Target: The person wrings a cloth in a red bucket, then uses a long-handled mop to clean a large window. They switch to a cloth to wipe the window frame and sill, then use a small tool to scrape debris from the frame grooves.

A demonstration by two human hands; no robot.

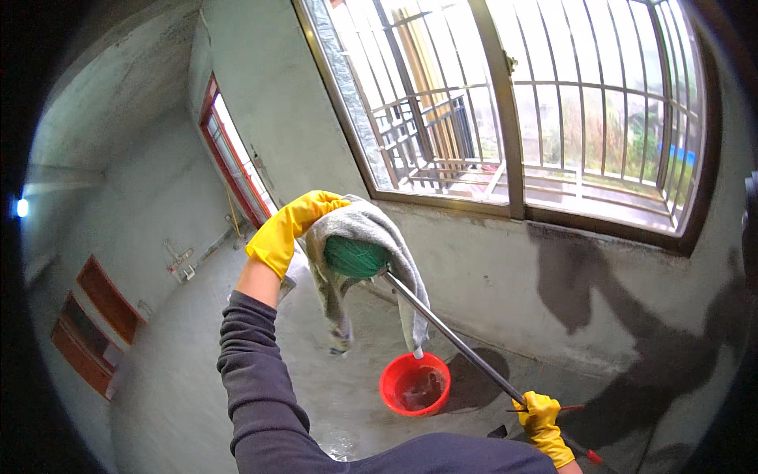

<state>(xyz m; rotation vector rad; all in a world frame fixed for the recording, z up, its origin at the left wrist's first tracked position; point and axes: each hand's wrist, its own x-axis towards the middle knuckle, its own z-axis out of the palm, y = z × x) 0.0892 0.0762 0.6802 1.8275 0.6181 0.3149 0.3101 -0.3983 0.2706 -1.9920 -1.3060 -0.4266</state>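
Observation:
Both my hands wear yellow rubber gloves. My left hand (304, 221) is closed over the top of a grey towel (371, 215), pressing it against a rounded green head (357, 257) of what looks like a broom. The towel drapes over this head, its two ends hanging down. A dark pole (454, 340) slants from the head down to the right, where my right hand (542, 423) is wrapped around it near its lower end. The pole's end has a red tip (594, 457). Under the towel stands a red bucket (415, 385) with murky water in it.
A large sliding window (517, 212) with outside bars fills the upper right. The bare grey wall (489, 268) below it carries dark shadows. Grey concrete floor (197, 347) stretches left toward red-framed doorways (109, 296). Wet patches shine on the floor near the bucket.

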